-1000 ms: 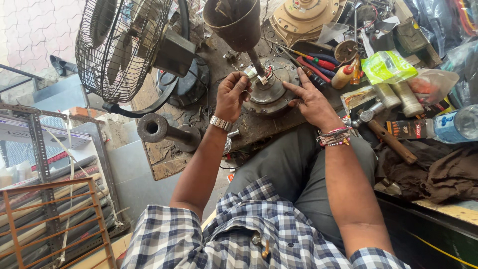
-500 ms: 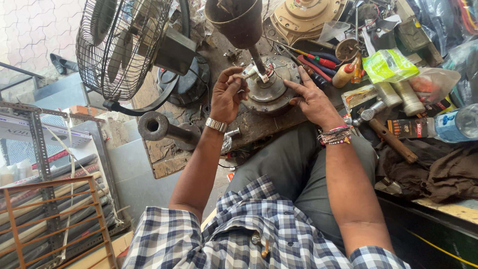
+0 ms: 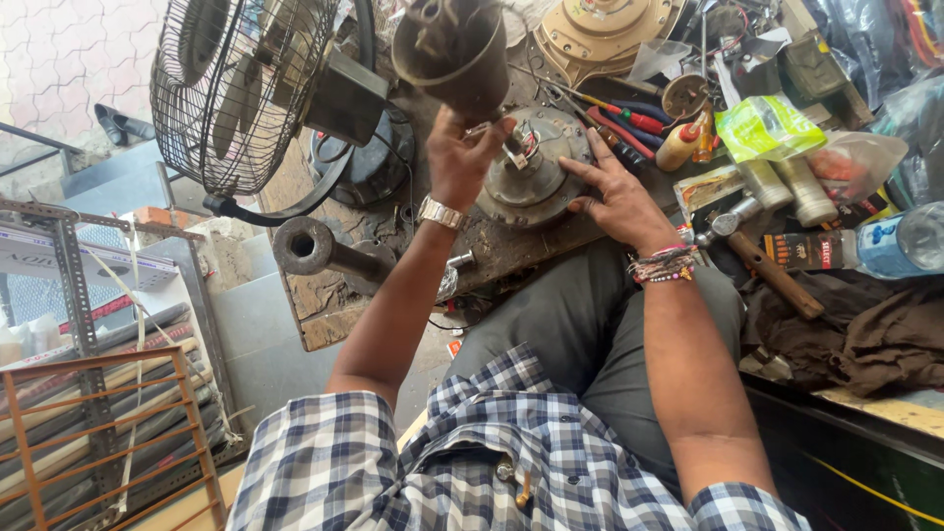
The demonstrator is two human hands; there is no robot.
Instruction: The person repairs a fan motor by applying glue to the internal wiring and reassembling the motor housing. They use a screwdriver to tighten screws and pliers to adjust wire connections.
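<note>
Gripping the top of a round grey motor (image 3: 526, 182), the left hand (image 3: 460, 157) has its fingers curled together around the wires and shaft at the motor's centre, a metal watch (image 3: 440, 212) on its wrist. The right hand (image 3: 615, 192) lies flat and spread against the motor's right side, fingers apart and pressing on the housing, with beaded bracelets (image 3: 664, 265) at the wrist. The motor sits on a worn, dirty bench (image 3: 334, 305), just beyond the person's grey-trousered knee. Directly behind the left hand a dark cup-shaped cover (image 3: 454, 49) stands, tilted, its open end facing the camera. Left of it a fan (image 3: 241, 88) with a wire cage leans over the bench, and a dark round base (image 3: 364, 162) lies beneath it. Near the bench's left edge a rusty pipe (image 3: 315, 248) points outward. Far beyond the motor a tan round casing (image 3: 605, 34) rests among wires. Right of the motor lie screwdrivers (image 3: 629, 116) with red and blue handles, a small bottle (image 3: 680, 146), a green packet (image 3: 767, 128) and two pale tubes (image 3: 787, 187). Nearer, a hammer (image 3: 762, 256) with a wooden handle lies beside brown cloth (image 3: 875, 339), and a plastic water bottle (image 3: 900, 241) lies at the right edge. On the left, below the bench, an orange metal rack (image 3: 98, 423) stands over stacked rods.
</note>
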